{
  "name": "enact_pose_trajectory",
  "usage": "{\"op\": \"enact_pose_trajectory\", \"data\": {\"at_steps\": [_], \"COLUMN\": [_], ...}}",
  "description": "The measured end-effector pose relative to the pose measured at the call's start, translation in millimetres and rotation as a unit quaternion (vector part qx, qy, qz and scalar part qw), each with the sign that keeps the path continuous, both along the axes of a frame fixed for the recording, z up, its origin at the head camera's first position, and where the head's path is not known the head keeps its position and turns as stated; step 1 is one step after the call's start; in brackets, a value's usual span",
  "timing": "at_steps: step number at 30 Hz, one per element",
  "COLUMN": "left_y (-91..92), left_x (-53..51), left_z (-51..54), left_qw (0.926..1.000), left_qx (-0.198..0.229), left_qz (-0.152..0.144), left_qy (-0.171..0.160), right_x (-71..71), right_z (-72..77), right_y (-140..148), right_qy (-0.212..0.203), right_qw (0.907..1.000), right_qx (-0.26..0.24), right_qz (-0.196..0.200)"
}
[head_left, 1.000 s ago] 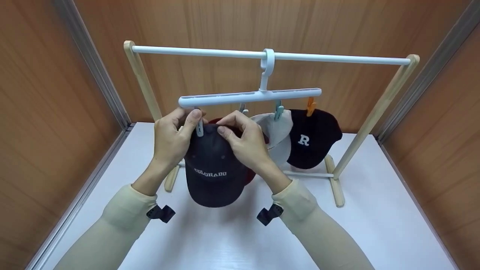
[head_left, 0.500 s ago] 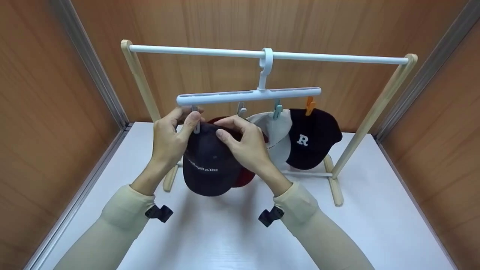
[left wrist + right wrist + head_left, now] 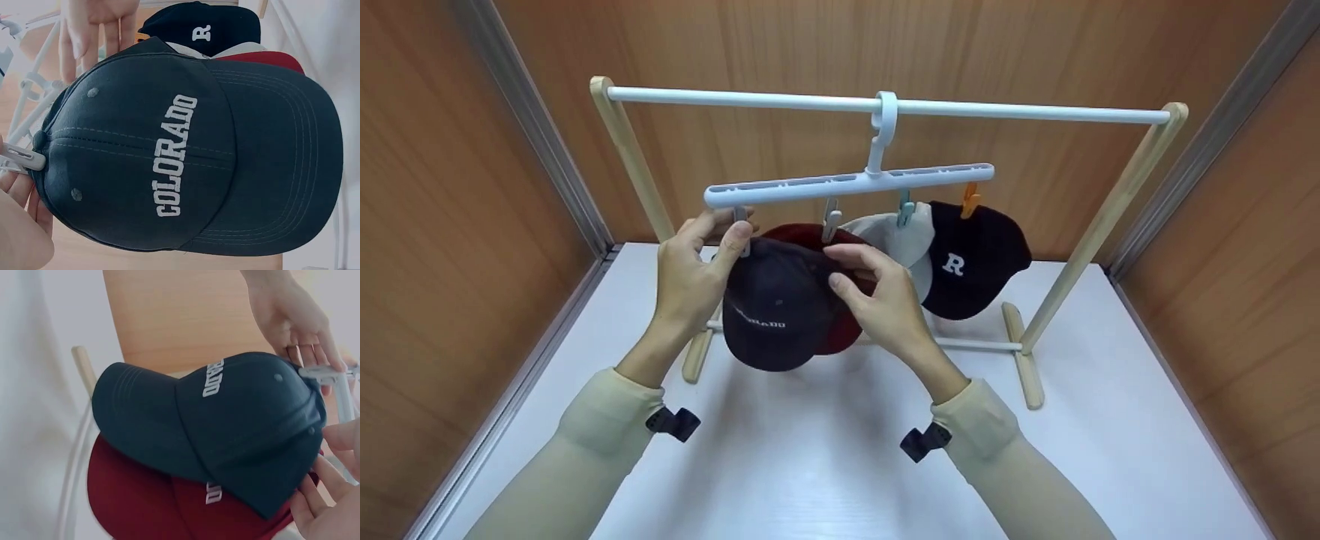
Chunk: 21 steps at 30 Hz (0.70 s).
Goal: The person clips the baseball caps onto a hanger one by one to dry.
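Observation:
A navy cap [image 3: 112, 129] with white COLORADO lettering hangs from a grey clip [image 3: 25, 157] on the white hanger [image 3: 787, 190]. The clip bites at the crown's button. My left hand [image 3: 690, 266] is at the clip, its thumb in front and fingers behind; in the left wrist view the thumb lies beside the clip and fingertips show behind the cap's edge. At the cap's right side, my right hand [image 3: 889, 300] has its thumb and fingers spread apart. Behind the navy cap hangs a red cap [image 3: 135, 495], partly hidden, on another grey clip [image 3: 831, 221].
A white cap [image 3: 889, 231] on a teal clip [image 3: 905, 210] and a black cap [image 3: 975, 259] with an R on an orange clip [image 3: 970, 199] hang to the right. The hanger hooks over a rack's white bar [image 3: 1020, 111]. Wooden legs [image 3: 1087, 247] stand on the white table [image 3: 825, 465].
The navy cap has turned left and swung back, and more of the red cap shows. My right hand has let go of its edge and drawn away to the right.

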<state>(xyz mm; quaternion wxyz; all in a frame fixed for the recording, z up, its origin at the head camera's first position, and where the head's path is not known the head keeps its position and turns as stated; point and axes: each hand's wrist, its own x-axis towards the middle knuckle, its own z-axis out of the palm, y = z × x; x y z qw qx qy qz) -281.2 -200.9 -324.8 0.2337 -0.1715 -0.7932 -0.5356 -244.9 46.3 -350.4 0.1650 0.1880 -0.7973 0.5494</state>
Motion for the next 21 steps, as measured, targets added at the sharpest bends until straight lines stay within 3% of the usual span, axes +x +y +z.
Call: {"op": "enact_pose_trajectory", "data": {"at_steps": [10, 21], "left_y": [-5.7, -14.3], "left_x": [-4.6, -6.8], "left_z": [-5.5, -15.5], "left_qw": [0.9998, 0.9999], "left_qx": [-0.011, -0.016], "left_qz": [-0.003, -0.002], "left_qy": [-0.018, -0.003], "right_x": [8.7, 18.1], "right_z": [-15.2, -27.2], "right_y": [41.3, 94.4], "right_qy": [0.008, -0.019], "right_qw": [0.9994, 0.9977], "right_qx": [0.012, 0.012], "right_qz": [-0.031, -0.065]}}
